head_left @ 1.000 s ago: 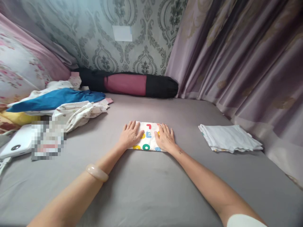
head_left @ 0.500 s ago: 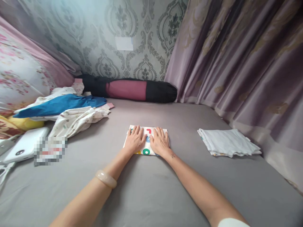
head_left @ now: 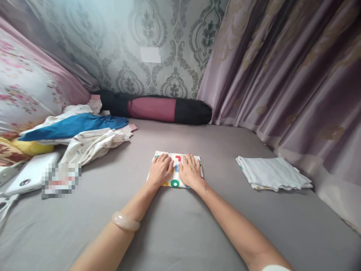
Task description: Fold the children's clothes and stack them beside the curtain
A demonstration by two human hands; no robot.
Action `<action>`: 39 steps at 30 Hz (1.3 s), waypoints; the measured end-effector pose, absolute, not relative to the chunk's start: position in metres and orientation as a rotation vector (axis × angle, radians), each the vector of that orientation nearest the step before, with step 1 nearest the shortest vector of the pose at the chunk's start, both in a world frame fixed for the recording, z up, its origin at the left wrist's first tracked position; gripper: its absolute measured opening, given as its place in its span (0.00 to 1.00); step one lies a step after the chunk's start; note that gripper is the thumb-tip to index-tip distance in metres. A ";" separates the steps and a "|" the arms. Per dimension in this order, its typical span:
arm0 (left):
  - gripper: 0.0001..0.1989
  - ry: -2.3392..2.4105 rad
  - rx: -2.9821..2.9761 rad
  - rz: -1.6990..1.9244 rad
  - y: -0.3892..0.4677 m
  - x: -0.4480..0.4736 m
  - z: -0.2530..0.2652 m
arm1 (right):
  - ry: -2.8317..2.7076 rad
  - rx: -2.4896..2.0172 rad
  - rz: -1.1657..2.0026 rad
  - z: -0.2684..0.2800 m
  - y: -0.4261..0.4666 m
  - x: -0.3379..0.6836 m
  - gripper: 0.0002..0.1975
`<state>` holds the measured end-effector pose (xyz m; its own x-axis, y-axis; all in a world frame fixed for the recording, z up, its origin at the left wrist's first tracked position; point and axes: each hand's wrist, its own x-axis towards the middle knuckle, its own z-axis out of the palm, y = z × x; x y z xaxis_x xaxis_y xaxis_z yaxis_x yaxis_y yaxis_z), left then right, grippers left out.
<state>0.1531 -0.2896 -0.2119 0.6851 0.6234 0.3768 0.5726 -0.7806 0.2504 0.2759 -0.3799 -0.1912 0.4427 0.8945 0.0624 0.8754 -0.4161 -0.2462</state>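
A folded white cloth [head_left: 175,183] with colourful printed shapes lies flat on the grey bed sheet [head_left: 180,226]. On its left part rests my left hand [head_left: 161,169], palm down with the fingers stretched forward. My right hand [head_left: 192,170] presses flat on the right part, fingers slightly spread. Between the two hands a strip of the print shows, with red, blue and green shapes. A pale bangle [head_left: 125,222] circles my left forearm.
To the right lies a stack of folded white cloths [head_left: 273,173]. Rumpled clothes [head_left: 93,145], a blue garment [head_left: 73,127] and a white device with a cable [head_left: 31,177] lie on the left. A black and maroon roll [head_left: 152,109] lines the wall; curtains [head_left: 254,75] hang at the right.
The left hand's fingers have drawn back a little on the cloth. My right hand stays in nearly the same place, and the whole view has shifted slightly.
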 end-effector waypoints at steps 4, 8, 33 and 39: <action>0.16 1.020 2.738 0.702 -0.289 0.152 -0.212 | -1.645 -2.323 0.133 -0.188 -0.372 0.267 0.27; 0.19 1.035 2.756 0.586 -0.287 0.153 -0.216 | -1.736 -2.264 0.189 -0.191 -0.366 0.261 0.28; 0.16 1.248 1.913 1.001 -0.265 0.125 -0.211 | -1.657 -2.337 0.217 -0.193 -0.344 0.224 0.30; 0.13 1.213 1.525 1.053 -0.260 0.119 -0.205 | -1.660 -2.355 0.197 -0.194 -0.345 0.224 0.31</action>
